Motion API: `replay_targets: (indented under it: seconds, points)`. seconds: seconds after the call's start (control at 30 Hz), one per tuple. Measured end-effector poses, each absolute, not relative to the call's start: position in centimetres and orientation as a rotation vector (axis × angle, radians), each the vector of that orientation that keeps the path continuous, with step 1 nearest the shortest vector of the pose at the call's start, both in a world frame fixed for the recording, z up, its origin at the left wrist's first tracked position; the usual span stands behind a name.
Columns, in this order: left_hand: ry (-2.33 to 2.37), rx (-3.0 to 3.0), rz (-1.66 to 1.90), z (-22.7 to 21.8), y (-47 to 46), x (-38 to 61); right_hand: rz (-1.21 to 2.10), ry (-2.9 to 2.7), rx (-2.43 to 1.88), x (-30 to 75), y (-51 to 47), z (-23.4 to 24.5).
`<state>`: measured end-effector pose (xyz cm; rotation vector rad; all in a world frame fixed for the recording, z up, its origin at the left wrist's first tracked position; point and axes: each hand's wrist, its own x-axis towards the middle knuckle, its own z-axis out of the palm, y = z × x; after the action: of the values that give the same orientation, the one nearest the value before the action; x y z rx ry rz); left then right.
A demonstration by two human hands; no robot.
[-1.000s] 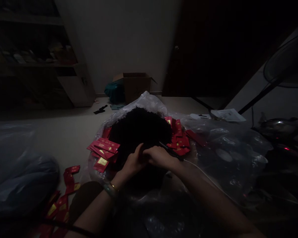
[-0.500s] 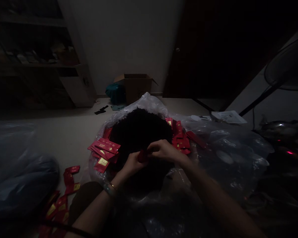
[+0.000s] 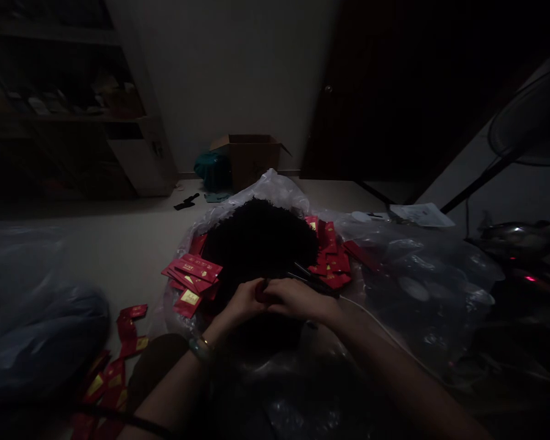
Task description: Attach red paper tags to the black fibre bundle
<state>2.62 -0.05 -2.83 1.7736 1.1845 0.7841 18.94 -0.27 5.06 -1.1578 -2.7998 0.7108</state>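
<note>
Red packet (image 3: 259, 292) is mid-frame, low over the front of the black heap (image 3: 261, 232). Left hand (image 3: 246, 299) grips it; right hand (image 3: 297, 298) is curled in, fingertips meeting it, but too dark to tell whether they pinch it or just steady it. To handle it well, I'd hold the packet by its edges, keep the film flat and uncreased, and work close above the heap so anything loose drops back in. Watch the tool (image 3: 309, 278): slim, black, just past the right hand; can't tell if the hand touches it. Its white cord (image 3: 371, 315) passes by the right forearm, so I'd leave slack there. Heap sits on a clear plastic liner (image 3: 275, 186) bunched up at the far side; what's underneath is hidden. Left stack (image 3: 192, 275) of red packets lies fanned on the liner's near-left edge, right pile (image 3: 332, 256) opposite, looser. Best not to elbow either. More clear plastic (image 3: 421, 287) spreads to the right. Pale floor (image 3: 137, 244), with floor packets (image 3: 114, 379) by the left forearm. Further out: open carton (image 3: 254, 159) against the wall (image 3: 229, 73), teal bag (image 3: 212, 171) beside it, shelves at left, dark door (image 3: 385, 91) at right. Light is poor; I'd add a lamp.
</note>
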Motion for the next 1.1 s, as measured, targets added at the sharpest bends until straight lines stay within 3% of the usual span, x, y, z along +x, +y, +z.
replay_targets:
  seconds: [0.2,0.33,0.53,0.7,0.9,1.1]
  points:
    - [0.998,1.891,0.754,-0.4,-0.4,0.8,0.641,-2.843,-1.233,18.5,-0.6,4.5]
    - [1.108,2.137,0.655,0.7,-0.2,-0.5,0.623,-2.798,-1.148,19.4,-0.1,3.9]
    - [1.141,2.554,0.413,1.1,0.0,-1.2,0.671,-2.626,-1.051,20.0,-0.1,3.9]
    - [1.043,2.510,0.381,0.9,-0.1,-0.8,0.588,-2.408,-1.113,19.9,-0.3,3.9]
    - [0.935,2.428,0.411,0.4,-0.3,-0.2,0.663,-2.911,-1.335,18.2,0.1,4.9]
    - [0.932,2.379,0.467,0.5,-0.1,-0.4,0.394,-3.012,-1.511,16.4,0.2,6.7]
